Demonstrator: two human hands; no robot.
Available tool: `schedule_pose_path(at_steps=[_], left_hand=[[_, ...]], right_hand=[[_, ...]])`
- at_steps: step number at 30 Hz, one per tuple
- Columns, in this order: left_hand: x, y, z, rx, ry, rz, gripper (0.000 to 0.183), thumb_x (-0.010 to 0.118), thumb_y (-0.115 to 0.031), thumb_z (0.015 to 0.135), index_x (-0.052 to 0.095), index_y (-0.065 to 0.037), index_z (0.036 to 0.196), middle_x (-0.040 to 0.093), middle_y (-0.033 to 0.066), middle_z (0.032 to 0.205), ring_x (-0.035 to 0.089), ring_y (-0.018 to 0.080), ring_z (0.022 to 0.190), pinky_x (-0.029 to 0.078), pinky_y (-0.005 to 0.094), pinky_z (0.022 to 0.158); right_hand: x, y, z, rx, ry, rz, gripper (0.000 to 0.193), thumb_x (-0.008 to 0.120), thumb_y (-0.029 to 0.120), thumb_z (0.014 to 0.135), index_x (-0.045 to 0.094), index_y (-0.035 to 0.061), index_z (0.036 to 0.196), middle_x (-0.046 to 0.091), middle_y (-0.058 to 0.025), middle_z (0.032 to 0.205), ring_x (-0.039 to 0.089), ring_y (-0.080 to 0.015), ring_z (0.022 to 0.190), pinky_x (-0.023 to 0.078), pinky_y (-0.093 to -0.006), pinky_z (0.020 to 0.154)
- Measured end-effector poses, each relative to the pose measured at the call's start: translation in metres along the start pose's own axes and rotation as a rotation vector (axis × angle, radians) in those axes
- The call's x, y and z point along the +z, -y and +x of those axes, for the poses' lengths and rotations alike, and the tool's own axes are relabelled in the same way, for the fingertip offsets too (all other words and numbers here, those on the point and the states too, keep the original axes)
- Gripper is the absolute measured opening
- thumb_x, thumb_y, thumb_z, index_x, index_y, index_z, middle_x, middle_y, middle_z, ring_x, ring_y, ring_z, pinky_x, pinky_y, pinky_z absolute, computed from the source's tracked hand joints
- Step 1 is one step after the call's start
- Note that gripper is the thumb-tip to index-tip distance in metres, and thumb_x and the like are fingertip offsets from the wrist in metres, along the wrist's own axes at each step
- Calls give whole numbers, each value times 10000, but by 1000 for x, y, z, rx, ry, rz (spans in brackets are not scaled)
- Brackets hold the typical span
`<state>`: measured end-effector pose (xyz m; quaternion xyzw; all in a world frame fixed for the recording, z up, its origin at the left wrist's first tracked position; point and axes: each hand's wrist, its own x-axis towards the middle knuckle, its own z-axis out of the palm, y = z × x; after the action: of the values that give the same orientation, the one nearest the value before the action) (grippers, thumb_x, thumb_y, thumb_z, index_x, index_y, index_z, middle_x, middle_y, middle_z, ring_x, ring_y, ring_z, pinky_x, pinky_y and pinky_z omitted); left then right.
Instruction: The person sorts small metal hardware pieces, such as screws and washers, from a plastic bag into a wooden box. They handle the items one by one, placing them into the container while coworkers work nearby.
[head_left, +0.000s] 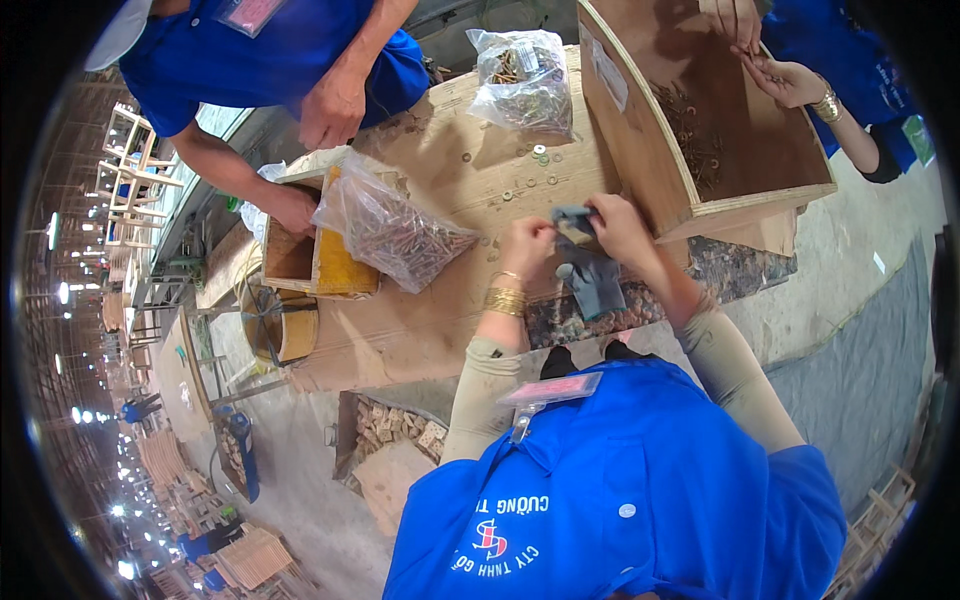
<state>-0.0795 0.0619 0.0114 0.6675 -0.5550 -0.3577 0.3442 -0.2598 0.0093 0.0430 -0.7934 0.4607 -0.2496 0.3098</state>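
Note:
My left hand (527,246), with gold bangles at the wrist, is closed in a pinch just left of a grey-blue cloth piece (598,285). Whatever its fingertips hold is too small or blurred to make out. My right hand (622,230) grips the upper end of the cloth, where a folded grey part (572,216) shows beside the fingers. The cloth looks like a work glove or small pouch, but its kind is unclear. It hangs over the table's near edge. Several loose washers (541,155) lie on the wooden tabletop (455,130) beyond my hands.
A tall plywood box (690,200) with screws inside stands right; another person's hands (790,82) are over it. Left are a clear bag of screws (400,235) and a small yellow-sided box (345,265), with a co-worker's hand (290,210) in it. Another hardware bag (520,80) lies far back.

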Motion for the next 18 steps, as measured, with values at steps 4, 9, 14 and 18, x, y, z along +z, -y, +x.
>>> schedule_pose_path(at_steps=[4, 9, 14, 18], left_hand=[[-36, -25, -6, -86, -191, -441, 141, 625, -130, 776, 610, 5, 814, 565, -10, 646, 476, 53, 557, 375, 189, 513], [-40, -76, -24, 38, 12, -433, 126, 618, -135, 799, 612, -17, 755, 500, -60, 614, 423, 16, 548, 322, 164, 492], [-65, -51, -28, -282, -200, -702, 146, 565, -144, 833, 616, -33, 753, 451, -81, 551, 304, -4, 436, 205, 176, 375], [-71, -43, -38, -38, -357, -573, 98, 623, -111, 776, 610, -39, 842, 456, -84, 577, 331, -14, 484, 247, 154, 425]], right_hand=[[-17, 13, 7, 147, 34, 590, 158, 548, 111, 799, 594, -21, 874, 606, -56, 691, 546, -102, 625, 434, -253, 570], [-21, 44, 6, 132, 176, 764, 193, 512, 148, 852, 606, -18, 886, 600, -24, 718, 532, -70, 619, 437, -224, 583], [-25, 43, 0, 342, 156, 1031, 341, 453, 280, 894, 596, -18, 813, 603, -45, 723, 556, -89, 610, 441, -218, 588], [-14, 38, -6, 410, 185, 1041, 439, 380, 358, 915, 581, -4, 767, 581, -33, 678, 526, -83, 588, 430, -224, 580]])
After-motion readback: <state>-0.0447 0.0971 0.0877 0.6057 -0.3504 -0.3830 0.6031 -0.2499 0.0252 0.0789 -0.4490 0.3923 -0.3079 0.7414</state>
